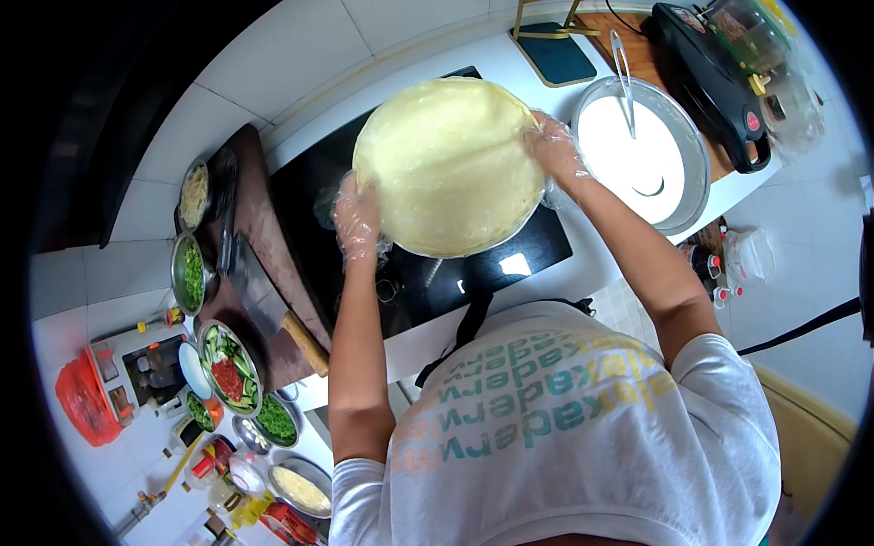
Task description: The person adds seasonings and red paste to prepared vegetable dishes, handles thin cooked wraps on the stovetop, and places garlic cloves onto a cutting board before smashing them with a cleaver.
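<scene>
A large, round, pale-yellow pancake (446, 164) spreads over the black cooktop (309, 196), held up between my two hands. A thin whitish rim shows along its lower edge; whether that is a plate or tray beneath, I cannot make out. My left hand (357, 218), in a clear plastic glove, grips the left edge. At the upper right edge, my right hand (555, 150), also gloved, has its fingers closed on the rim. Parts of the fingers on both hands are hidden or smeared. Right of my right hand stands a metal basin (696, 173) of white batter (628, 159) with a ladle (623, 73) in it.
On the left, a cleaver (264, 291) lies on a brown board (273, 237). Beyond it are bowls of chopped greens (192, 278) and a dish of sliced cucumber with red sauce (229, 373). A black electric griddle (706, 91) stands at the back right.
</scene>
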Motion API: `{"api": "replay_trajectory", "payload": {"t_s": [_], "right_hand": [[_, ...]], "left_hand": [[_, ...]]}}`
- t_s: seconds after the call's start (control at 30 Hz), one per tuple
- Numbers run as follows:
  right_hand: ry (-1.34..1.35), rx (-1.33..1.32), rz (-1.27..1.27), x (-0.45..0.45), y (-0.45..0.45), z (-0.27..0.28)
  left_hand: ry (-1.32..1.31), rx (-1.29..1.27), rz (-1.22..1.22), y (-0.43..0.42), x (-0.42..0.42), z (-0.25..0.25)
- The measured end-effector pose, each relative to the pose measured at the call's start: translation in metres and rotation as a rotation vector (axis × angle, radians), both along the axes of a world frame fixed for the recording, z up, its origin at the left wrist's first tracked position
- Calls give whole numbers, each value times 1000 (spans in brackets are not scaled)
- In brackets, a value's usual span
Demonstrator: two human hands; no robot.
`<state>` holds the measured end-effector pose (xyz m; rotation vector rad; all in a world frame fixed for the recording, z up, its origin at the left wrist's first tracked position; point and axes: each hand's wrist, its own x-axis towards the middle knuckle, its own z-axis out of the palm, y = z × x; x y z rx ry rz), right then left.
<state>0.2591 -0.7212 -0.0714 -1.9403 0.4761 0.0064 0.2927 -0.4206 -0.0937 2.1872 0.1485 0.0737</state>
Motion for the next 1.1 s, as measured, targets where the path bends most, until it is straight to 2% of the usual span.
{"api": "replay_trajectory", "payload": {"t_s": [0.1, 0.13, 0.2, 0.37, 0.4, 0.6, 0.7, 0.8, 0.83, 0.9, 0.93, 1.0, 1.1], "right_hand": [[-80, -231, -31, 2, -6, -15], [-66, -198, -23, 2, -10, -19], [-38, -127, -8, 1, -9, -12], [-69, -187, 130, -9, -14, -10], [-90, -184, 148, -9, -15, -6], [-22, -371, 83, -17, -18, 5], [-133, -320, 81, -22, -24, 0], [-63, -287, 37, -21, -24, 2], [-81, -370, 26, -22, -21, 3], [-117, -540, 7, -26, -16, 7], [-266, -648, 40, -25, -14, 7], [-565, -856, 112, -24, -9, 6], [-563, -990, 438, -16, 18, 13]], "left_hand": [[25, -123, 15, -1, -1, 0], [54, -188, 26, -2, -3, -1], [63, -91, 9, 1, -3, -6], [-8, 85, 52, -2, -5, 1], [21, 15, 42, -2, -6, 6], [-59, 42, 60, 6, -4, -8], [-35, 24, 70, 11, -4, -9], [-23, -4, 85, 9, -5, -2], [-22, -11, 93, 8, -6, 1], [-131, 203, 106, 16, -4, -4], [-187, 309, 112, 19, -3, -5], [-432, 366, -18, 4, -9, 18], [-679, 530, -313, -21, -9, 24]]}}
